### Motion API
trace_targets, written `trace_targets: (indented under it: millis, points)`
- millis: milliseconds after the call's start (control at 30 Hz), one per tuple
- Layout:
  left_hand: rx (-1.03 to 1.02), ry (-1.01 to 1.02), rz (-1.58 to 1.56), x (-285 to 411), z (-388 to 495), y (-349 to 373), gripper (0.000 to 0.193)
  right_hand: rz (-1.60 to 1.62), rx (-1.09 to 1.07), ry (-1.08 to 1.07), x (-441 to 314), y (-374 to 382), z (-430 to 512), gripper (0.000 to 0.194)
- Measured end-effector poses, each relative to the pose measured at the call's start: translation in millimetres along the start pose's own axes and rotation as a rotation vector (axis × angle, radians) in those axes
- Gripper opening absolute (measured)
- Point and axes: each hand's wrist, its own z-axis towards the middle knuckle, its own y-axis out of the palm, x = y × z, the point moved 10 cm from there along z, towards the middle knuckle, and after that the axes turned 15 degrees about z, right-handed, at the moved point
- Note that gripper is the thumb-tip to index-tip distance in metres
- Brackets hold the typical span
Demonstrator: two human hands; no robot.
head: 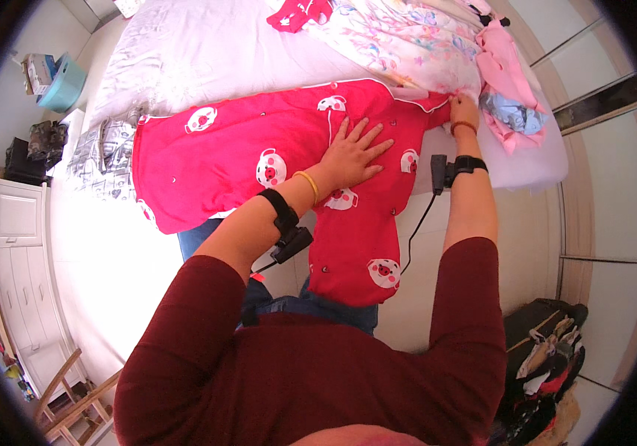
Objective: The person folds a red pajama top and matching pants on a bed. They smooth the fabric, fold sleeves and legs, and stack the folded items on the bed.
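Note:
A red pajama top [223, 150] with a pig-face print and white piping is spread sideways along the near edge of the bed. Its hem lies at the left, and one sleeve [357, 251] hangs over the edge towards my legs. My left hand [354, 153] rests flat on the upper part of the garment, fingers spread, holding nothing. At the far right end, my right hand [463, 111] pinches a narrow red part of the same top, near the piped edge. Just what part it grips is partly hidden by the fingers.
The bed [201, 56] has a pale sheet. A floral blanket [396, 39], pink clothing [505, 67] and a light-blue cloth [511, 114] lie at its right. Grey patterned fabric [109, 150] is at the left. Cables run from both wrist straps. Clothes are piled [547, 362] lower right.

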Motion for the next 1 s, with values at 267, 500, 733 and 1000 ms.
trace_targets:
  millis: [267,500,733,1000]
  points:
    - [-0.034,-0.023,-0.030,-3,1,7,0.062,0.244,0.074,-0.254,-85,-73,-31,0.026]
    - [-0.039,-0.031,-0.035,-4,1,8,0.058,0.240,-0.349,-0.607,-213,20,-167,0.019]
    - [0.003,-0.018,-0.018,-2,1,6,0.058,-0.305,-0.096,-0.331,-157,37,-105,0.039]
    - [-0.016,-0.026,-0.029,-3,0,7,0.059,-0.121,0.212,-0.461,-149,-35,-94,0.050]
